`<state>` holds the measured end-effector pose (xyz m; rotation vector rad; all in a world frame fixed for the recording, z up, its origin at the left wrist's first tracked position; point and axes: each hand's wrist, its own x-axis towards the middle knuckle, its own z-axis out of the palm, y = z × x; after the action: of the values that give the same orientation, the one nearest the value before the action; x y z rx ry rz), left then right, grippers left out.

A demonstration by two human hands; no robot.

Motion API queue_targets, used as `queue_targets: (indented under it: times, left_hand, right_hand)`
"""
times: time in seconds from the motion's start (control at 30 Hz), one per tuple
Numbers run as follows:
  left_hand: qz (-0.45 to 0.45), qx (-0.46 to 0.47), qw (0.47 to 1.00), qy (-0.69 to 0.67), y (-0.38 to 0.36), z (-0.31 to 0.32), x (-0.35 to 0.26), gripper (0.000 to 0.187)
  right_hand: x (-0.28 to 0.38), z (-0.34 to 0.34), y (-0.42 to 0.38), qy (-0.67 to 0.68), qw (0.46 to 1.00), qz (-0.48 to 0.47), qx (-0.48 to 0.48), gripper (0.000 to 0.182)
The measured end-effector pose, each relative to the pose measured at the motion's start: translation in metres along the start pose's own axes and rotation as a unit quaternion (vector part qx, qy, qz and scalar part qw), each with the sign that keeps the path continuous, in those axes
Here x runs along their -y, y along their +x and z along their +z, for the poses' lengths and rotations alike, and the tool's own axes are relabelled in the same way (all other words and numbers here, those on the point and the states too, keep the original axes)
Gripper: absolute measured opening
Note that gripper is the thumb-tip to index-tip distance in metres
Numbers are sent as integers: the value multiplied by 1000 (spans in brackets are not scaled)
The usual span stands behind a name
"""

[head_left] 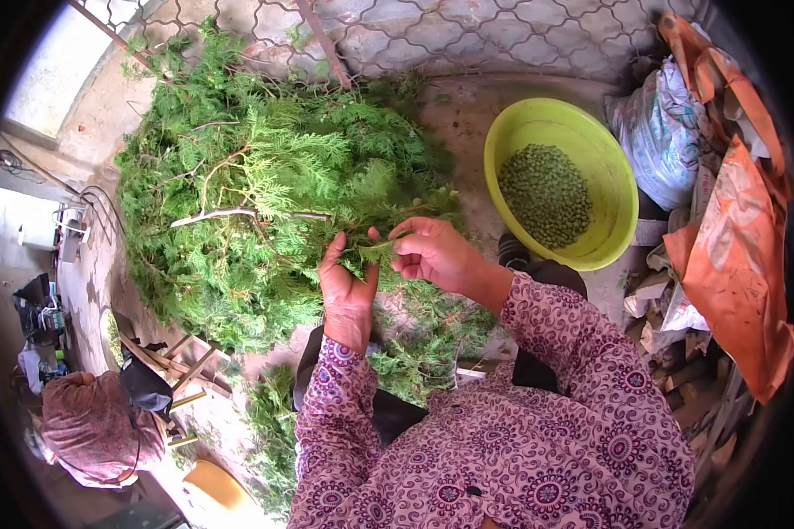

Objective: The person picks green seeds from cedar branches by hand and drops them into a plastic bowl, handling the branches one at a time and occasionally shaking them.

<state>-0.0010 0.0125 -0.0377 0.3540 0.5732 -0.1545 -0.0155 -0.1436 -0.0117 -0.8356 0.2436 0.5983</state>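
The left hand (348, 282) and right hand (432, 254) both pinch a green sprig (378, 250) between them, above the heaped branches (265, 194) on the ground; the yellow basin (563, 194) of green berries (545, 194) sits just right.

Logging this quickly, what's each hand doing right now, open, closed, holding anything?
Left hand: closed on a green sprig.
Right hand: fingers pinched on the same green sprig, above the pile of cut branches.

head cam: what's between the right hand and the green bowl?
Head view: between the right hand and the green bowl lies bare concrete floor, with only the fringe of the branch pile reaching in near the fingers. Both hands pinch one sprig.
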Motion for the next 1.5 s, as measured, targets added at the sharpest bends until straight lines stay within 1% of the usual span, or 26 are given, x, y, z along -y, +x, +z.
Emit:
queue_targets:
  times: [0.07,0.1,0.13,0.17,0.23,0.27,0.3,0.37,0.4,0.47,0.5,0.57,0.6,0.7,0.77,0.8,0.87,0.93,1.0,1.07,1.2,1.33,1.43,1.5]
  left_hand:
    - [-1,-11,1000,-3,0,0,1,24]
    - [-1,-11,1000,-3,3,-3,-1,24]
    - [-23,8,999,-24,7,-5,-5,26]
    - [-44,27,998,-45,9,-7,-7,29]
    - [-36,36,998,-21,8,-8,-7,27]
    - [-28,46,999,4,6,-6,-7,26]
    - [-28,46,999,4,4,-5,-7,26]
    - [-8,11,1000,16,2,-4,-6,24]
    - [-8,11,1000,15,3,-4,-9,24]
    - [-15,11,997,-69,8,-2,-18,21]
    - [-14,10,998,-68,7,-1,-20,21]
    - [-1,1,997,-77,5,2,-22,26]
    - [3,18,997,-77,4,1,-24,24]
    - [18,26,995,-89,7,-4,-30,21]
    - [26,39,996,-81,5,-1,-30,20]
    - [32,22,997,-65,4,2,-28,19]
    - [37,4,998,-49,2,4,-24,19]
    - [2,18,997,-79,5,1,-23,23]
    - [1,17,998,-64,8,-3,-18,24]
    - [13,-3,1000,-21,8,-1,-11,26]
    - [-3,8,1000,14,4,-1,-5,27]
    - [-14,21,999,24,0,0,-4,26]
    - [-14,33,999,9,5,-6,-8,26]
    - [-41,4,997,-66,6,-2,-11,25]
  right_hand:
    - [-1,-1,1,17,1000,2,-8,18]
    - [-2,-2,1,-48,999,-9,0,18]
    - [-3,-3,0,-112,994,-20,8,19]
    - [-6,-1,-2,-112,993,-20,8,19]
    - [-13,3,-6,-185,980,-47,63,20]
    - [-13,8,-9,-188,980,-20,61,19]
    - [-13,10,-11,-189,980,-20,62,19]
    - [-13,13,-15,-195,979,1,63,18]
    - [-13,16,-23,-195,979,2,63,18]
    - [-13,20,-38,-322,941,-21,102,17]
    - [-14,16,-36,-322,941,-21,102,17]
    - [-21,7,-34,-225,959,63,162,16]
    - [-19,6,-33,-225,959,62,161,16]
    - [-11,-1,-28,-200,969,53,134,13]
    - [-11,-8,-24,-246,966,18,76,13]
    - [-12,-10,-22,-231,971,-10,53,15]
    - [-13,-14,-19,-207,976,-7,63,17]
    - [-12,-14,-16,-184,980,-5,74,19]
    - [-12,-10,-13,-121,990,36,61,23]
    - [-11,-8,-7,-103,992,50,52,24]
    - [-15,-8,5,-54,994,92,34,24]
    - [-21,-11,11,-66,992,102,33,24]
    - [-24,-9,9,-96,990,92,38,25]
    - [-27,-10,10,-107,987,80,88,24]
